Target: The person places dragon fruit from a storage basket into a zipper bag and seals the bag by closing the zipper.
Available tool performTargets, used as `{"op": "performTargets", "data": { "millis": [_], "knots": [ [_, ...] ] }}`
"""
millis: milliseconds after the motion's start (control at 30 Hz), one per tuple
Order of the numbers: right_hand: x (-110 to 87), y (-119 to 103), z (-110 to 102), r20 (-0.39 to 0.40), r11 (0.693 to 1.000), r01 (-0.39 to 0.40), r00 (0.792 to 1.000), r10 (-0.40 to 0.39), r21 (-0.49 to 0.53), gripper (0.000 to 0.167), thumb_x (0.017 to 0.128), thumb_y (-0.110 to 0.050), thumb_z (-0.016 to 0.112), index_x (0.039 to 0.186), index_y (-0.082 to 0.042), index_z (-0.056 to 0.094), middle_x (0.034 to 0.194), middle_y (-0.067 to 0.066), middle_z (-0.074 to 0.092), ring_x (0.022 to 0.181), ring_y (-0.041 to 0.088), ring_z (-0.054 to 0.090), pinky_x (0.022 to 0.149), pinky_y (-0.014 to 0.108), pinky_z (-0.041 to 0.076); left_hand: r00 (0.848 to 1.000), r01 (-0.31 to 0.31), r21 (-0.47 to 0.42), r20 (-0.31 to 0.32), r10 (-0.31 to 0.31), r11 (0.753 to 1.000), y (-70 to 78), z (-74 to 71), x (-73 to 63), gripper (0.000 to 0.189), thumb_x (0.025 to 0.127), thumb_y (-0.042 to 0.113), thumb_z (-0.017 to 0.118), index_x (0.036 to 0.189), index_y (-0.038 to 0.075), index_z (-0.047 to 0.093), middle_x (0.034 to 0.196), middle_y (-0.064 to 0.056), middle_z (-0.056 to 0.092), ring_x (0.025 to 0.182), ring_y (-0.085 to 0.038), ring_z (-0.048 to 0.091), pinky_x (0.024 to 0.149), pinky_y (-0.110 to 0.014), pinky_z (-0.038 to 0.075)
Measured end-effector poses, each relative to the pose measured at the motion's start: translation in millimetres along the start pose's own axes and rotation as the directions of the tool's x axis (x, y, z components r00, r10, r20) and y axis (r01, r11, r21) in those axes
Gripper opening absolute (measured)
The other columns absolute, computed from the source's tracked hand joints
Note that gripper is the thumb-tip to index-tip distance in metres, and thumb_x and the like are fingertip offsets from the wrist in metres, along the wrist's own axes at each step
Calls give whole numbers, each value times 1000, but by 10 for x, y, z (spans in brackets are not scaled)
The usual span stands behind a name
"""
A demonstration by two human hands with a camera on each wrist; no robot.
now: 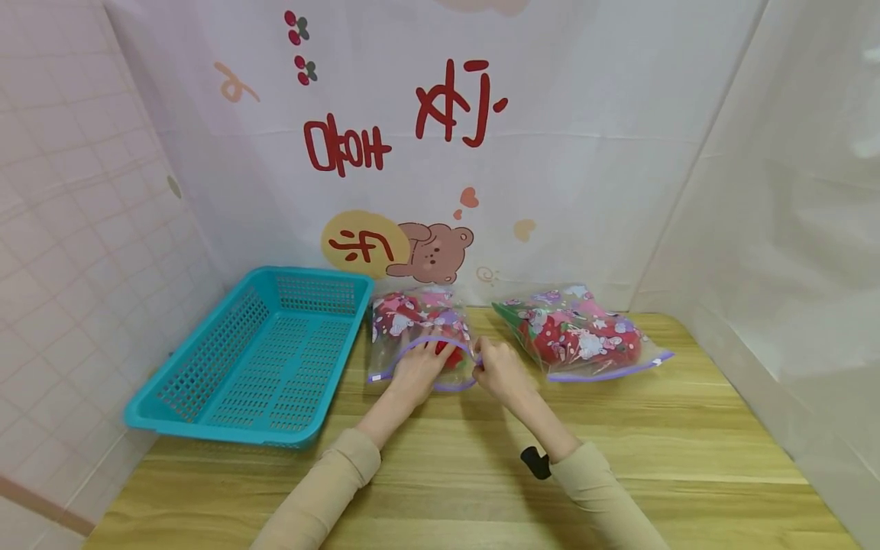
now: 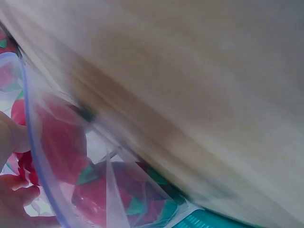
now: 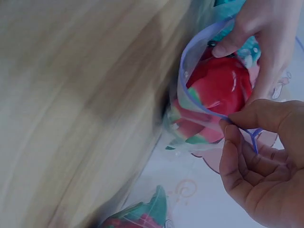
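Observation:
A clear printed zip bag [image 1: 380,347] with a purple-edged mouth lies on the table, holding several glossy red fruits with green tips. My left hand [image 1: 415,370] reaches through its mouth. In the right wrist view, the thumb and fingers of that left hand [image 3: 270,42] span a red fruit [image 3: 221,83]; the fingertips on its far side are hidden. My right hand [image 1: 502,370] pinches the purple rim [image 3: 209,111] at the right side of the mouth, thumb against forefinger, and keeps it apart from the opposite edge.
A turquoise plastic basket [image 1: 282,332] stands to the left of the bag. On the right lies a second printed zip bag [image 1: 584,336] with red and green things inside. A printed white backdrop [image 1: 584,176] rises behind the wooden table [image 1: 454,473].

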State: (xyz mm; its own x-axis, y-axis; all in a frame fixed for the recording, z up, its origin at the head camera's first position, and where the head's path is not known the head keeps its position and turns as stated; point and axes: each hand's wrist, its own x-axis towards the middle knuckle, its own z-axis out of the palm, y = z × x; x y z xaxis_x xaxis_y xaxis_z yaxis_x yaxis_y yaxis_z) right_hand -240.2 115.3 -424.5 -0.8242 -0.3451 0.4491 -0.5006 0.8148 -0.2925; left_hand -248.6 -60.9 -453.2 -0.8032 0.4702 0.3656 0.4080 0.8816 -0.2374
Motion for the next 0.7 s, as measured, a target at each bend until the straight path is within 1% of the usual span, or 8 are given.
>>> {"op": "performTargets", "data": {
  "millis": [100, 167, 300, 400, 467, 500, 600, 700],
  "knots": [
    [-5, -7, -32, -28, 1000, 22, 999, -22, -5, 24, 63, 7, 66, 85, 3, 59, 62, 12, 61, 50, 18, 52, 45, 26, 42, 1000, 9, -15, 13, -9, 1000, 10, -9, 46, 78, 73, 19, 80, 139, 26, 39, 145, -13, 45, 131, -29, 48, 106, -59, 36],
    [-10, -14, -52, -22, 1000, 14, 1000, -14, 3, 24, 64, 8, 66, 86, 3, 59, 62, 12, 61, 49, 15, 48, 44, 25, 40, 999, 12, -24, 33, -11, 1000, 23, -21, 65, 78, 73, 19, 81, 139, 26, 39, 146, -14, 43, 132, -30, 48, 107, -59, 35],
    [-30, -9, -83, -9, 999, -35, 999, 35, -4, 24, 66, 10, 63, 89, 4, 58, 58, 9, 58, 47, 12, 40, 40, 20, 31, 997, 27, -38, 71, -24, 999, 46, -44, 73, 87, 73, 18, 81, 146, 27, 34, 151, -14, 37, 140, -31, 37, 107, -61, 34],
    [-46, 18, -91, -26, 997, -61, 998, 60, -54, 23, 67, 11, 61, 87, 1, 56, 54, 6, 52, 46, 12, 34, 39, 18, 23, 997, 33, -28, 66, -31, 999, 55, -44, 68, 90, 73, 16, 80, 148, 28, 31, 152, -14, 35, 144, -31, 30, 105, -60, 37],
    [-55, 28, -96, -22, 996, -63, 998, 62, -65, 24, 67, 12, 60, 87, 0, 54, 52, 3, 46, 45, 10, 31, 39, 18, 21, 998, 33, -20, 47, -32, 999, 58, -38, 70, 89, 73, 16, 80, 147, 28, 33, 152, -13, 37, 143, -30, 31, 104, -59, 39],
    [-55, 29, -100, -10, 996, -66, 998, 66, -66, 24, 67, 12, 60, 87, 0, 54, 52, 2, 44, 46, 10, 31, 39, 18, 20, 999, 33, -12, 40, -33, 999, 59, -35, 74, 89, 72, 17, 80, 147, 28, 34, 151, -12, 38, 143, -30, 31, 103, -59, 39],
    [-54, 4, -127, 46, 998, -63, 997, 64, -17, 24, 68, 12, 59, 90, 3, 55, 53, 1, 42, 46, 9, 31, 40, 17, 22, 999, 47, -12, 25, -46, 999, 58, -26, 88, 84, 75, 13, 77, 146, 28, 35, 149, -12, 41, 141, -31, 35, 103, -58, 40],
    [-57, -26, -148, 81, 998, -57, 995, 56, 10, 25, 68, 11, 60, 92, 4, 57, 54, 2, 47, 47, 10, 35, 41, 17, 26, 998, 56, -14, 19, -56, 998, 58, -14, 96, 75, 81, 8, 70, 145, 28, 37, 147, -13, 43, 137, -31, 39, 103, -58, 39]
  ]
}}
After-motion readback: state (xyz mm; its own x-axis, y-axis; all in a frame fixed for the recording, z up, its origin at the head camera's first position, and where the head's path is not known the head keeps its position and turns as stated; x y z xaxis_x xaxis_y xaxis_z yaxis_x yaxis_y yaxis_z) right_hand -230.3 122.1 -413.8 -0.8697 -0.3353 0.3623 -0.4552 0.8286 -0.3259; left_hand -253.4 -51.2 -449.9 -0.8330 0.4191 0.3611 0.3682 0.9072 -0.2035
